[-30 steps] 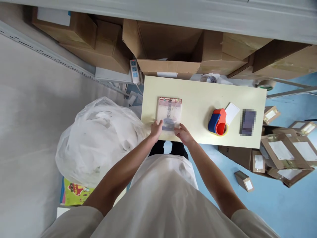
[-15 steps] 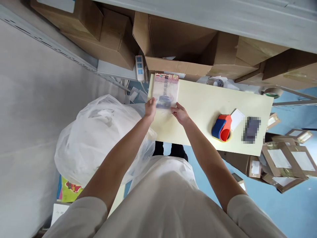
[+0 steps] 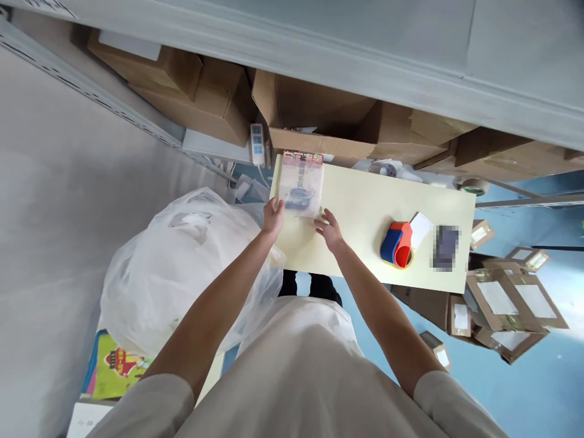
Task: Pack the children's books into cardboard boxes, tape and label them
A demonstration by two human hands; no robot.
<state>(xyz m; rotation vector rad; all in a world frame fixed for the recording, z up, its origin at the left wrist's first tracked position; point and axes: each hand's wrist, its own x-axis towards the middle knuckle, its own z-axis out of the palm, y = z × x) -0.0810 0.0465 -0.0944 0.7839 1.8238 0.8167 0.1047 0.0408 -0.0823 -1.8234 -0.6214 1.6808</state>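
A book [image 3: 301,182] in a clear plastic wrap lies at the left end of a pale yellow table [image 3: 351,237]. Its cover has red lettering along the top and a bluish picture low down. My left hand [image 3: 274,219] is at the book's lower left corner, thumb and fingers apart; whether it touches the wrap is unclear. By the lower right corner is my right hand [image 3: 329,230], its fingers spread beside the loose edge of the wrap.
Right of the book lie a red and blue tape dispenser [image 3: 398,245], a white paper [image 3: 420,230] and a blurred-out dark object [image 3: 445,248]. A big plastic bag [image 3: 182,267] bulges at left. An open carton [image 3: 323,143] and a power strip [image 3: 257,145] are behind; labelled boxes [image 3: 497,298] are at right.
Both hands have loosened from the book and drawn slightly back toward me. The book stays at the table's left end. The camera view has shifted, showing more of the shelf above.
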